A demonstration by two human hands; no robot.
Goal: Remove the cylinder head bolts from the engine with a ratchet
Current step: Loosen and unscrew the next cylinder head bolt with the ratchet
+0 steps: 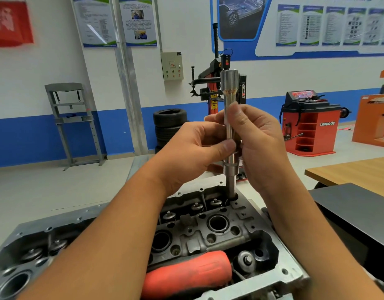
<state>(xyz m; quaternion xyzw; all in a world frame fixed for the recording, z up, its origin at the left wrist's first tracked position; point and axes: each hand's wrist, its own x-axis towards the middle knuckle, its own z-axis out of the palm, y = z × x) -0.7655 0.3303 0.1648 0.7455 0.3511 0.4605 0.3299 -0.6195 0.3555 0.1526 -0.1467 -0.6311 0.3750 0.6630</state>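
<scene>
we get bright, even indoor light, glare on the wall posters (pixel 93 22), soft blur and fisheye bending at the edges.

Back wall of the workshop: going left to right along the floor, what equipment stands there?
Grey metal press frame → stack of black tyres → red and black tyre changer, partly hidden by the hands and the tool → red wheel balancer → orange cabinet.

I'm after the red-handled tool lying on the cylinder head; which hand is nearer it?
Neither clearly: left hand and right hand both grip the extension bar, well above the red handle.
</scene>
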